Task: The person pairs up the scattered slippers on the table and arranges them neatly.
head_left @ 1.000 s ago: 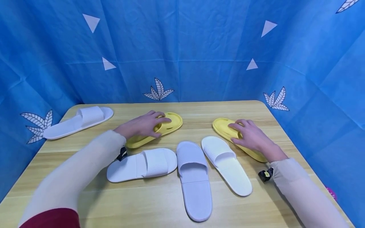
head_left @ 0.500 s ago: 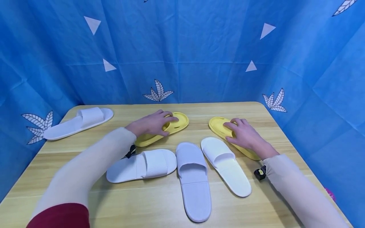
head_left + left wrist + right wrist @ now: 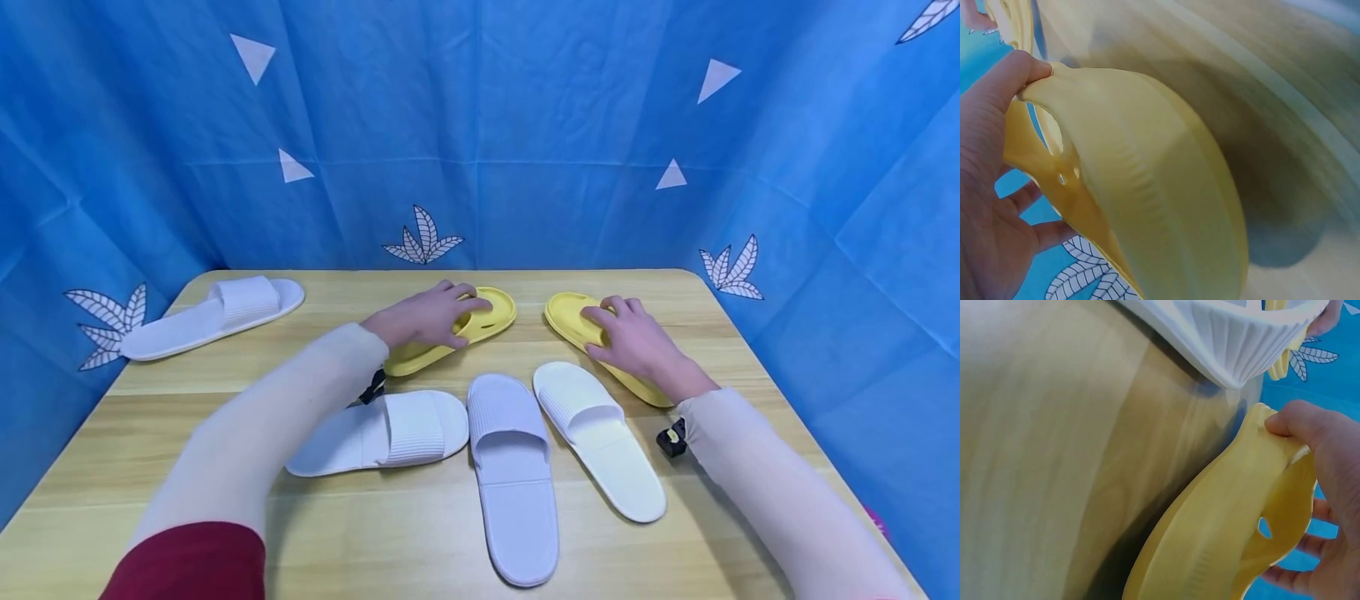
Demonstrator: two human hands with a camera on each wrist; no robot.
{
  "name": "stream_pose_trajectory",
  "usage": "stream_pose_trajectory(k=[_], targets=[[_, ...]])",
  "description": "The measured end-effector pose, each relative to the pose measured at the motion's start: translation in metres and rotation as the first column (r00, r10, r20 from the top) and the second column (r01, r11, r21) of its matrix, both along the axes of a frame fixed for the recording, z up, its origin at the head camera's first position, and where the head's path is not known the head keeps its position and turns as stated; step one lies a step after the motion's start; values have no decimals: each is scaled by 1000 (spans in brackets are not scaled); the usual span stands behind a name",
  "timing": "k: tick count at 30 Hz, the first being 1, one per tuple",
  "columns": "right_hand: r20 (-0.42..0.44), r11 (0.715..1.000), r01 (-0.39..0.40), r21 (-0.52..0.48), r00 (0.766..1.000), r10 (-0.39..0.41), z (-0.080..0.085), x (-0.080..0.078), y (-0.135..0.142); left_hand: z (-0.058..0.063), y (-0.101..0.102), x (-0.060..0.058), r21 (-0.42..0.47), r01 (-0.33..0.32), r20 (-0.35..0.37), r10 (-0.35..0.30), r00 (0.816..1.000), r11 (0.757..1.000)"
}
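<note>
A yellow slipper (image 3: 498, 308) is gripped by my left hand (image 3: 429, 318) near the back of the table. In the left wrist view the thumb presses the edge of this slipper (image 3: 1141, 169), with other fingers at its far side and a shadow on the wood beside it. My right hand (image 3: 639, 340) grips a second yellow slipper (image 3: 564, 313), to the right of the first. Thumb and fingers span the strap of that slipper (image 3: 1210, 519) in the right wrist view. Both toes point away and inward, with a narrow gap between them.
In front of the hands lie a white slipper (image 3: 417, 427) turned sideways, a pale lavender slipper (image 3: 517, 500) and a cream slipper (image 3: 615, 462). Another white slipper (image 3: 198, 323) is at the back left. A blue curtain (image 3: 480, 125) hangs behind the wooden table (image 3: 375, 533).
My left hand has moved right with its yellow slipper. The right hand has shifted left and slightly back with the other, so the gap between them has narrowed. The remaining slippers stay put.
</note>
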State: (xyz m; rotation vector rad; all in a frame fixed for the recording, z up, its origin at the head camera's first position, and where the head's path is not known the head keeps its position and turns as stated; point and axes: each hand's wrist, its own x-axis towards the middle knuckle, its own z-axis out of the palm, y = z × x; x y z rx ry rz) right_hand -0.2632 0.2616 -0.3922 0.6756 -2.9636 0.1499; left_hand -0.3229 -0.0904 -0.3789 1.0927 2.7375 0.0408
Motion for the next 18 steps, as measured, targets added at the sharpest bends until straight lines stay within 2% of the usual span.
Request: stream_pose_trajectory(k=[11, 18], targets=[[71, 997, 75, 22, 994, -77, -2, -12, -10, 1, 22, -6, -33, -20, 22, 21, 1000, 999], [51, 995, 97, 19, 994, -98, -4, -19, -14, 1, 35, -9, -12, -26, 33, 26, 999, 1000]])
